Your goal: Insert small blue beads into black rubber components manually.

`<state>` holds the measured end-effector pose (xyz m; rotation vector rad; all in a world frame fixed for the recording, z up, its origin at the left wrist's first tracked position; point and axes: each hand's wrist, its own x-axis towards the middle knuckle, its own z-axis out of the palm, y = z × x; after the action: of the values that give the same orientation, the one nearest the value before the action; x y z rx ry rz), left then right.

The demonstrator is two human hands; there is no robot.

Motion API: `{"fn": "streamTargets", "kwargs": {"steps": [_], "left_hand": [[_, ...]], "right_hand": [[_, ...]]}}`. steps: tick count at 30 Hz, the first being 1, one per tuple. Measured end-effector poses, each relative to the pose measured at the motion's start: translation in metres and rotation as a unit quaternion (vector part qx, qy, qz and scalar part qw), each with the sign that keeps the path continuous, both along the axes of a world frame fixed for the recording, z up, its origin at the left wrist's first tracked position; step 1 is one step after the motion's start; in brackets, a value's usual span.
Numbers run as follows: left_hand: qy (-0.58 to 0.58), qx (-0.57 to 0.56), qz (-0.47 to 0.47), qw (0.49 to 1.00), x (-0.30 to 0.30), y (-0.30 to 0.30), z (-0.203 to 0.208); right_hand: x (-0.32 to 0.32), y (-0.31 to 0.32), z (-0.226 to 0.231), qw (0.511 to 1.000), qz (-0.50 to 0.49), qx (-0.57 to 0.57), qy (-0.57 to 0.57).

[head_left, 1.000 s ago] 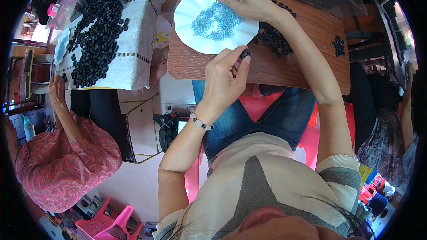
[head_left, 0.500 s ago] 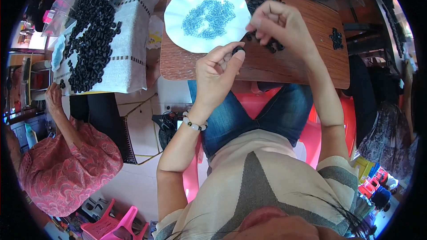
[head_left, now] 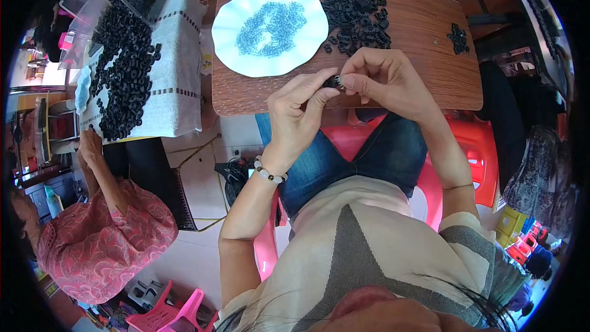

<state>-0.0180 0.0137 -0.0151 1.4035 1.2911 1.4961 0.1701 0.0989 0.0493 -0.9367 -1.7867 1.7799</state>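
Observation:
Just past the table's near edge, my left hand (head_left: 294, 107) pinches a small black cylindrical part (head_left: 332, 82) between thumb and fingers. My right hand (head_left: 388, 83) meets it from the right with thumb and fingertips pressed together at the part's end. Whatever those right fingertips hold is too small to make out. Beyond my hands stands a white scalloped plate (head_left: 222, 40) with many tiny clear bluish pieces (head_left: 273, 27) spread on it. Right of the plate lies a pile of black parts (head_left: 356, 18), and a smaller cluster of black parts (head_left: 458, 39) sits near the table's right edge.
The brown wooden table (head_left: 424, 43) has dark trays along its far edge. At left, a white cloth (head_left: 175, 61) bears a large heap of black parts (head_left: 126, 74) beside a clear plastic box. A co-worker's hand (head_left: 91, 147) is at that cloth's edge. A red stool (head_left: 476, 160) stands right.
My right hand has come down and left from beside the black pile to the part in my left hand. The view has shifted slightly, and the co-worker's hand has moved a little.

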Motion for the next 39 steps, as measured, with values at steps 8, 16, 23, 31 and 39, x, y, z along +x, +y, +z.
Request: {"fn": "streamTargets", "kwargs": {"steps": [8,16,23,31,39], "left_hand": [[-0.126,-0.032,0.017,0.991,0.010,0.002,0.000],[-0.095,-0.028,-0.001,0.995,0.002,-0.002,0.000],[-0.160,-0.058,-0.023,0.985,0.004,-0.004,0.002],[-0.186,-0.049,-0.030,0.981,0.006,-0.006,-0.002],[-0.150,-0.033,-0.034,0.988,0.006,-0.005,0.000]], "right_hand": [[-0.010,-0.001,-0.016,0.999,-0.001,0.049,-0.016],[-0.014,0.001,-0.022,0.953,0.004,0.301,0.039],[-0.014,-0.006,-0.020,0.974,-0.046,0.202,0.094],[-0.017,-0.008,-0.028,0.965,-0.052,0.236,0.105],[-0.011,-0.015,-0.011,0.985,-0.057,-0.071,0.143]]}}
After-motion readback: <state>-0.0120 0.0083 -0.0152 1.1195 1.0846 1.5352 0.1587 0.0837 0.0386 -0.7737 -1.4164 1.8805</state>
